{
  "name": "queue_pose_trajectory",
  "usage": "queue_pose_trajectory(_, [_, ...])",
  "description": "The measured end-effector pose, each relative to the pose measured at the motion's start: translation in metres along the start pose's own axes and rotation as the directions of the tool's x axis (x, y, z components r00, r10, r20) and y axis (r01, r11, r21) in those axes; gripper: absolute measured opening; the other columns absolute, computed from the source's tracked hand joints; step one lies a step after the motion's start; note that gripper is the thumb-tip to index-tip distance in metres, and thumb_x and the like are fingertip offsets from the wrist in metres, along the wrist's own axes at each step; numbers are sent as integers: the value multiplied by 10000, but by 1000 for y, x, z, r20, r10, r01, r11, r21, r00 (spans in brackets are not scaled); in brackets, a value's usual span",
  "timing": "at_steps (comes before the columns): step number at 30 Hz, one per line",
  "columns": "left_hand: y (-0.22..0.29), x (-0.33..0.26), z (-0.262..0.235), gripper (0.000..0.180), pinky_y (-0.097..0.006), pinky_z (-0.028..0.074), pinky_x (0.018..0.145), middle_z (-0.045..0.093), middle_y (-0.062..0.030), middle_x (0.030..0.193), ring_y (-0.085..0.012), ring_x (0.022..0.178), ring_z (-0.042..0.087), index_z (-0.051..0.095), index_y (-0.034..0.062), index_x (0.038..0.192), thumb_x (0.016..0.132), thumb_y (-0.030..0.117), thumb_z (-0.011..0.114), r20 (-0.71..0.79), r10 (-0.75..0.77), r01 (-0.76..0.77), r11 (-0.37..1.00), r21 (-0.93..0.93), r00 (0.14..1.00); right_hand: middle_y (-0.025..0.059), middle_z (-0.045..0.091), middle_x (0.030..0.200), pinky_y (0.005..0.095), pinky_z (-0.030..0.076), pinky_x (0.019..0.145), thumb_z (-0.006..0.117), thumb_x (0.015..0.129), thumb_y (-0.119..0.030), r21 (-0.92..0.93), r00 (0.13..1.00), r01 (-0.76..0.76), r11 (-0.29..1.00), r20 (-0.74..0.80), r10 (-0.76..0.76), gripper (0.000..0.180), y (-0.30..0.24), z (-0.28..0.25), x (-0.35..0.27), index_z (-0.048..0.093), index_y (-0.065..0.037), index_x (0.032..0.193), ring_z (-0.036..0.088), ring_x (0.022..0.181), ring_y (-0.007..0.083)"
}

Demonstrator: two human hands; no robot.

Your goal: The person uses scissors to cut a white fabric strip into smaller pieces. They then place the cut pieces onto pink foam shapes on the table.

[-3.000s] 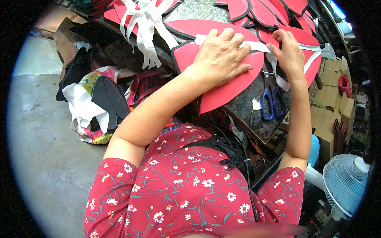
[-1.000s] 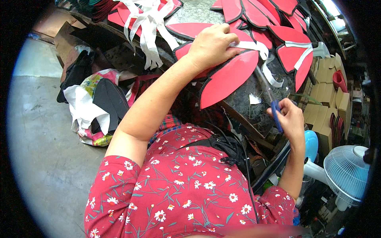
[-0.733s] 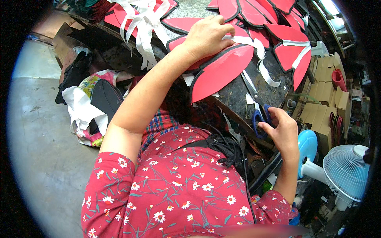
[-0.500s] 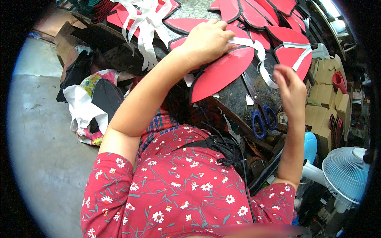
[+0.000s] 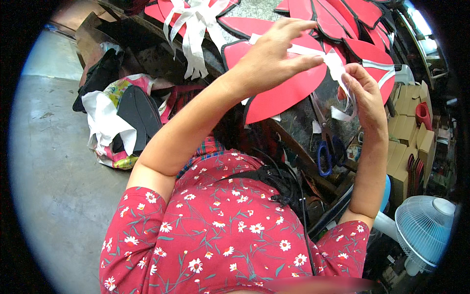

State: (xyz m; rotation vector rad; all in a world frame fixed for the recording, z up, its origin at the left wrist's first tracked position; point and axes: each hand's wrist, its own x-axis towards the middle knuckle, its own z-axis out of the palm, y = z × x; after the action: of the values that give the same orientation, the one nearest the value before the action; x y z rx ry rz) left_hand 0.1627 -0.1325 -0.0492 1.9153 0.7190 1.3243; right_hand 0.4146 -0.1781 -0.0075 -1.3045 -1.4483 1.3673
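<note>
Up on the dark tabletop (image 5: 298, 122) lies a red leaf-shaped foam piece (image 5: 289, 90) with a black edge. Over it the left hand (image 5: 269, 59) hovers, fingers curled and pinching one end of a white strip (image 5: 338, 66). Beside it the right hand (image 5: 364, 93) pinches the strip's other end. Nearby, blue-handled scissors (image 5: 325, 154) rest on the tabletop, below the right hand.

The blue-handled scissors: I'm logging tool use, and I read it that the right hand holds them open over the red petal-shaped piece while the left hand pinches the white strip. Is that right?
Not quite. In the head view the blue-handled scissors lie on the dark bench, below the right hand, which has its grip on the white strip. The left hand does pinch that strip, over the red petal-shaped piece.
</note>
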Motion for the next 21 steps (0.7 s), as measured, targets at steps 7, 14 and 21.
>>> queue_pose_trajectory(7, [4,-6,8,199,-220,431,657,614,36,760,-46,733,543,697,22,955,909,214,707,377,-256,368,891,-264,890,-39,639,876,191,411,612,684,930,-186,-135,994,-77,988,68,87,175,-8,10,-24,645,-30,1000,556,751,25])
queue_pose_trajectory(14, [7,-34,-11,195,-243,430,634,601,6,733,-54,702,511,703,-5,943,900,185,712,140,-253,251,967,38,957,8,658,823,275,478,665,694,885,-155,-677,972,-224,701,-104,210,181,13,-30,-45,665,-27,1010,593,732,106])
queue_pose_trajectory(21, [26,-43,-5,141,-360,521,693,668,-100,791,-248,745,649,700,50,865,806,172,738,125,-48,25,984,177,991,109,665,1190,382,470,986,729,807,-133,-928,895,91,361,-83,-438,329,-24,1,-58,687,-78,1129,606,1128,265])
